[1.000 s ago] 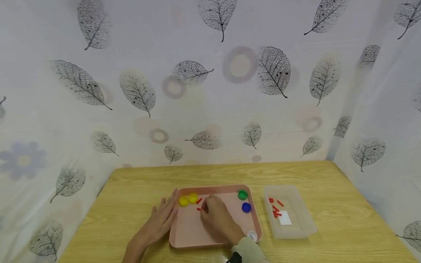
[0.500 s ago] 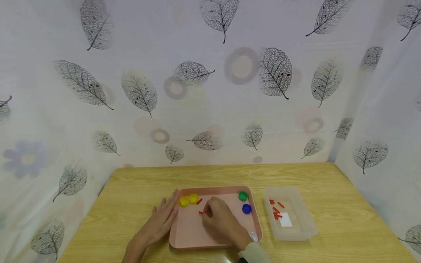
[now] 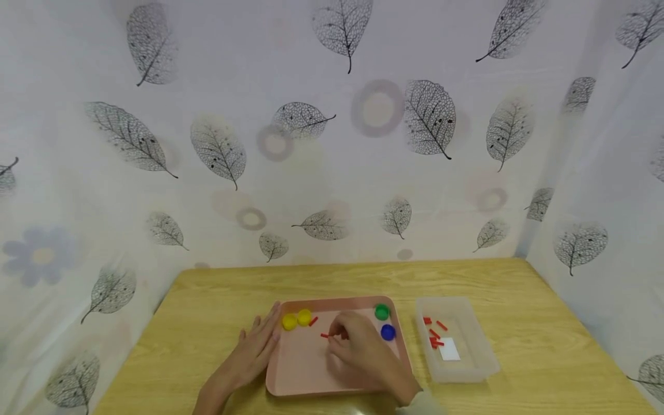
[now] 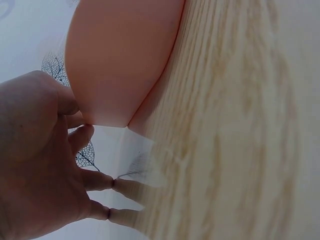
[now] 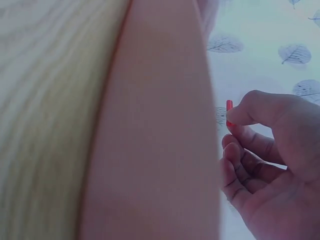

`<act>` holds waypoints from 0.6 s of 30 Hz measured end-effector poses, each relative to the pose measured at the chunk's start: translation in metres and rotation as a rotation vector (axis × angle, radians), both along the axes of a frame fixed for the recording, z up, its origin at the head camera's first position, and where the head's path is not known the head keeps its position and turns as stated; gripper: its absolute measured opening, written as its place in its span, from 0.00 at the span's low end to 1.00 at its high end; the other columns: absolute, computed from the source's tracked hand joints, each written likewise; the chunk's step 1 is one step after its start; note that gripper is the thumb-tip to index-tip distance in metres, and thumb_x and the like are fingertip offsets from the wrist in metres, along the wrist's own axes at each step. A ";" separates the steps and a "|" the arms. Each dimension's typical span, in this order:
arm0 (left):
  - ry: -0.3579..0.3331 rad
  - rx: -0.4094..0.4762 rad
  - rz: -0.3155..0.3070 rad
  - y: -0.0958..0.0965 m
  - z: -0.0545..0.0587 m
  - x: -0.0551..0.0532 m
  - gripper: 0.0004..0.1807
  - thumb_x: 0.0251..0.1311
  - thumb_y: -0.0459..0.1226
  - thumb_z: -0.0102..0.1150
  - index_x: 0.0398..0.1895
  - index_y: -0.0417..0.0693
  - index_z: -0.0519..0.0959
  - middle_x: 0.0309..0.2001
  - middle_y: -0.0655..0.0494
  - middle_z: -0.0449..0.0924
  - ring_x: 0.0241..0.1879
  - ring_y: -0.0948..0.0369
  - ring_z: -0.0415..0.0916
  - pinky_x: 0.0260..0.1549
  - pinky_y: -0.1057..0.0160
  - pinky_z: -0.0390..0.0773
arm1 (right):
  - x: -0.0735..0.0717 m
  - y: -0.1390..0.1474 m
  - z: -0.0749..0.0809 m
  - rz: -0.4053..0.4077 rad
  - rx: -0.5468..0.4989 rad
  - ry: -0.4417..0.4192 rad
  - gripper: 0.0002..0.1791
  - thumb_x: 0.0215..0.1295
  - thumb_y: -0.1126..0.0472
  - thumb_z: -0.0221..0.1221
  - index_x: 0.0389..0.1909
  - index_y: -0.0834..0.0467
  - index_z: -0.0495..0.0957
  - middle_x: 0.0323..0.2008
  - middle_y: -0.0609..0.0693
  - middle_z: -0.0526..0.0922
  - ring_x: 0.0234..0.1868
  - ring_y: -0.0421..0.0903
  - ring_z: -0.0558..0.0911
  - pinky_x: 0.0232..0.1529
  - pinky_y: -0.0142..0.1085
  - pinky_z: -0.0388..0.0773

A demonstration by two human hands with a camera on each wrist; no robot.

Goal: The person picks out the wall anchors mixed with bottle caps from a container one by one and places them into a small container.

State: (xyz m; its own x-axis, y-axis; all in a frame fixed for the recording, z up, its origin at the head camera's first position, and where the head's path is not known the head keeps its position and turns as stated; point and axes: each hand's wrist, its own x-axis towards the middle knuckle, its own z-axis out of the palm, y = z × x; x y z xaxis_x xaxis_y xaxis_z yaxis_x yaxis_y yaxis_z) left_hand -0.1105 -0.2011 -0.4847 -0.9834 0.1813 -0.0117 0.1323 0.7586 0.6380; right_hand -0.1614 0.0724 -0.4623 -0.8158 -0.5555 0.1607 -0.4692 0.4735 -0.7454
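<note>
My right hand (image 3: 358, 346) is over the middle of the pink tray (image 3: 306, 374). Between its thumb and index finger it pinches a small red stick (image 5: 229, 107), which also pokes out left of the fingertips in the head view. Along the tray's left rim lies my left hand (image 3: 254, 349), fingers extended, thumb and index at the rim in the left wrist view. Another red stick (image 3: 313, 321) lies in the tray beside two yellow caps (image 3: 304, 317). At the tray's right side are a green cap (image 3: 381, 312) and a blue cap (image 3: 388, 332).
Right of the tray stands a translucent plastic box (image 3: 474, 369) holding several red sticks (image 3: 434, 333) and a white square (image 3: 449, 349). Both containers stand on a wooden table (image 3: 218, 288). A leaf-patterned curtain (image 3: 353, 173) hangs behind and at the sides.
My right hand has shifted a little to the right with the red stick in its fingers. Its forearm now covers the clear cap at the tray's lower right. The left hand stays put.
</note>
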 end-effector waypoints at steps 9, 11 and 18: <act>0.020 0.006 -0.009 -0.001 -0.001 0.003 0.31 0.83 0.45 0.37 0.84 0.53 0.49 0.82 0.54 0.43 0.75 0.27 0.43 0.61 0.16 0.36 | 0.007 0.026 0.011 0.008 -0.066 0.292 0.11 0.57 0.70 0.71 0.30 0.53 0.80 0.30 0.44 0.79 0.30 0.38 0.75 0.32 0.27 0.76; 0.028 0.007 -0.005 0.000 -0.001 0.003 0.31 0.83 0.45 0.38 0.84 0.52 0.50 0.82 0.53 0.44 0.74 0.27 0.43 0.61 0.16 0.36 | 0.006 0.032 0.013 0.026 -0.087 0.362 0.12 0.55 0.72 0.71 0.30 0.54 0.80 0.29 0.44 0.79 0.29 0.38 0.75 0.30 0.27 0.77; 0.016 0.010 0.005 0.003 0.001 0.007 0.31 0.83 0.46 0.36 0.84 0.52 0.49 0.82 0.53 0.44 0.75 0.27 0.42 0.62 0.17 0.35 | 0.002 0.056 0.021 0.048 -0.143 0.413 0.14 0.54 0.74 0.69 0.31 0.53 0.79 0.30 0.43 0.77 0.30 0.38 0.74 0.29 0.30 0.79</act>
